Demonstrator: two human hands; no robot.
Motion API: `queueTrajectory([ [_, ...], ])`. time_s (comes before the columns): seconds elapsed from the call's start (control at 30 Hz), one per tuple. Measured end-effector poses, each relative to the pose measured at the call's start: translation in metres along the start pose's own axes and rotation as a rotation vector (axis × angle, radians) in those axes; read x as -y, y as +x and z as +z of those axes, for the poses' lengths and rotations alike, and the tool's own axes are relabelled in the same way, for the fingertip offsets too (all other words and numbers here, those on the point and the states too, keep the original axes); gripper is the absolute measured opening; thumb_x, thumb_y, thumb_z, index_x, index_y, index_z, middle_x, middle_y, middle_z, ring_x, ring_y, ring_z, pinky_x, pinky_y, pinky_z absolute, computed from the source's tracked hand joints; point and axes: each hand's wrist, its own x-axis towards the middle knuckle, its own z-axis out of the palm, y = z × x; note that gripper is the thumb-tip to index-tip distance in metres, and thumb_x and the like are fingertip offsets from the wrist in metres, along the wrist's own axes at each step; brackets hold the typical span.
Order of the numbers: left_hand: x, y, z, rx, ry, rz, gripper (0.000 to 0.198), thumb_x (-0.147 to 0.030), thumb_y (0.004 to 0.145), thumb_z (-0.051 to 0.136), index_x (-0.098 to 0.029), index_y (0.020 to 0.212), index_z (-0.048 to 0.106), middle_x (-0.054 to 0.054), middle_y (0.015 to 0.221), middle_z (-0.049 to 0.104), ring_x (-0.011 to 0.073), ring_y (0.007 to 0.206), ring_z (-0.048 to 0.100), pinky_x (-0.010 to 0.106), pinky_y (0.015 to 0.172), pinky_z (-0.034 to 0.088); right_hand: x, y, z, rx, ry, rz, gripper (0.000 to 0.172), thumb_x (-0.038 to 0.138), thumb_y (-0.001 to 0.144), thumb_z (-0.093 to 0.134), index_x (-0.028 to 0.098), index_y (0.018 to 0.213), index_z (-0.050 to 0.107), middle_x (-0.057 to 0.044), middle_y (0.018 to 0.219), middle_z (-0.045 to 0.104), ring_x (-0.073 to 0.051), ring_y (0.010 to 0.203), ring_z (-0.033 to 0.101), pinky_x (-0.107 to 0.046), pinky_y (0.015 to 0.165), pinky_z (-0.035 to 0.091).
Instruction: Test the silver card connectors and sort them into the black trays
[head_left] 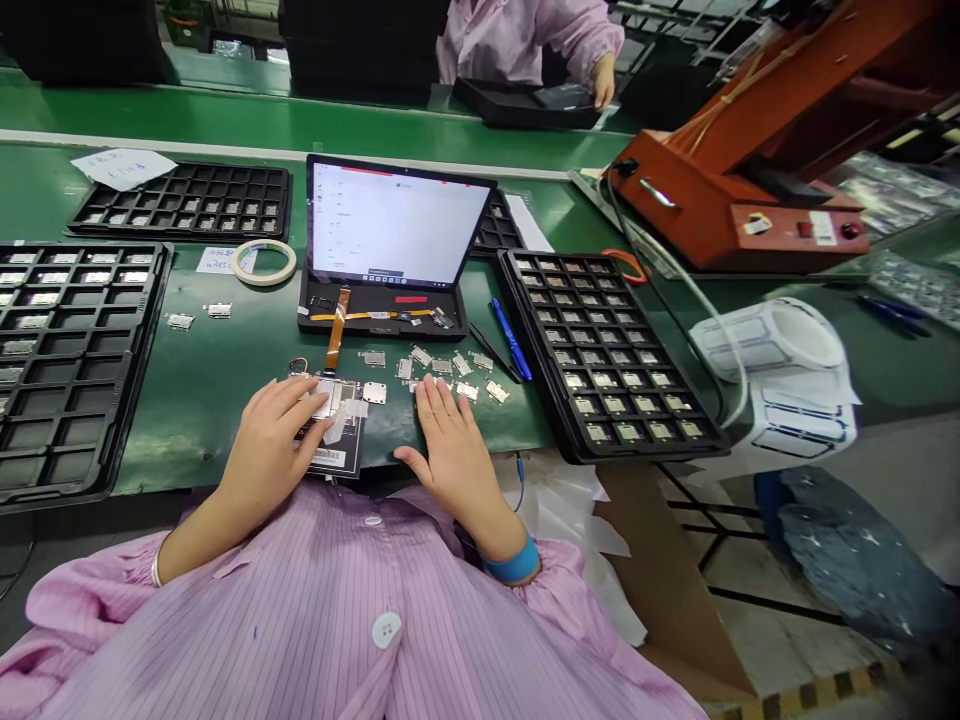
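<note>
My left hand lies flat with fingers stretched on a small black circuit board, which an orange flex cable links to a tablet fixture. The tablet screen is lit white. My right hand rests open on the green table, fingertips at several small metal parts scattered before it. Neither hand grips anything.
Black compartment trays with metal parts sit at the right, left and back left. A tape roll, blue pen, label roll and orange machine are nearby. Another person works across the belt.
</note>
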Motion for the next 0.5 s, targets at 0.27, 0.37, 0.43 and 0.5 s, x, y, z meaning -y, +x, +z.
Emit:
queueTrajectory([
  [0.27,0.006,-0.012,0.007,-0.100,-0.042,-0.015,0.021,-0.022,0.096,0.057,-0.018,0.115,0.063,0.011,0.125,0.066,0.0270,0.123,0.056,0.049,0.105,0.046,0.014,0.018,-0.011,-0.130,0.168,-0.056,0.073,0.052,0.101,0.036,0.017,0.159,0.010,-0.018,0.160,0.027,-0.030,0.150,0.020,-0.057,0.119,0.027],
  [0.37,0.004,-0.013,0.009,-0.104,-0.012,-0.013,0.021,-0.021,0.096,0.057,-0.018,0.116,0.062,0.011,0.125,0.066,0.0277,0.123,0.056,0.050,0.104,0.047,0.030,0.033,-0.007,-0.264,0.260,-0.075,0.054,0.031,0.102,0.043,0.021,0.154,0.030,-0.014,0.153,0.043,-0.028,0.147,0.029,-0.055,0.116,0.034],
  [0.43,0.003,-0.013,0.010,-0.110,-0.001,-0.013,0.022,-0.021,0.096,0.057,-0.017,0.116,0.062,0.011,0.125,0.067,0.0279,0.123,0.056,0.050,0.104,0.047,0.035,0.039,-0.001,-0.344,0.286,-0.060,0.050,0.023,0.099,0.047,0.021,0.148,0.040,-0.015,0.148,0.048,-0.028,0.146,0.033,-0.055,0.114,0.039],
  [0.5,0.003,-0.013,0.010,-0.122,0.000,-0.013,0.021,-0.021,0.096,0.057,-0.017,0.116,0.062,0.011,0.124,0.067,0.0275,0.123,0.057,0.049,0.103,0.048,0.037,0.042,0.005,-0.389,0.287,-0.044,0.048,0.019,0.097,0.050,0.020,0.145,0.044,-0.016,0.147,0.049,-0.030,0.145,0.034,-0.056,0.112,0.041],
])
